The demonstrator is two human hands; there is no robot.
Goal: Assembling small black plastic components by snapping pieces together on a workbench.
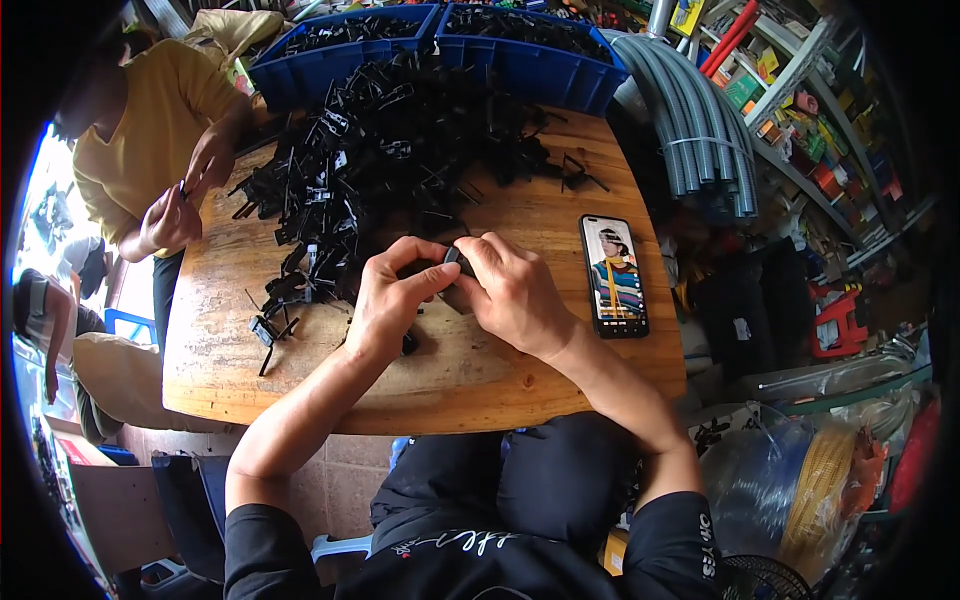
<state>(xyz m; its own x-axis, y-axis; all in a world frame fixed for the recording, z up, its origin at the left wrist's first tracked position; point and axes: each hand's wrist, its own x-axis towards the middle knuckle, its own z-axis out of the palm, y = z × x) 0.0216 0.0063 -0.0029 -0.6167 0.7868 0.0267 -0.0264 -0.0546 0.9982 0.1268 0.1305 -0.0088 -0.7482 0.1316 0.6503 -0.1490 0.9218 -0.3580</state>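
Note:
Over the middle of the wooden table (480,395), my left hand (390,295) and my right hand (520,295) meet around a small black plastic part (452,262). Both sets of fingers are closed on it, thumbs near its top. Most of the part is hidden, so I cannot tell its exact kind. Just beyond my hands rises a large heap of black plastic parts (345,170) with thin legs and some shiny bits. One loose black part (267,332) lies left of my left hand, and a small dark piece (409,344) shows beside my left wrist.
A lit smartphone (614,275) lies on the table to the right. Two blue bins (540,62) of black parts stand along the far edge. Grey corrugated hoses (690,125) hang at the far right. At the left, a person in a yellow top (165,120) handles a small dark piece.

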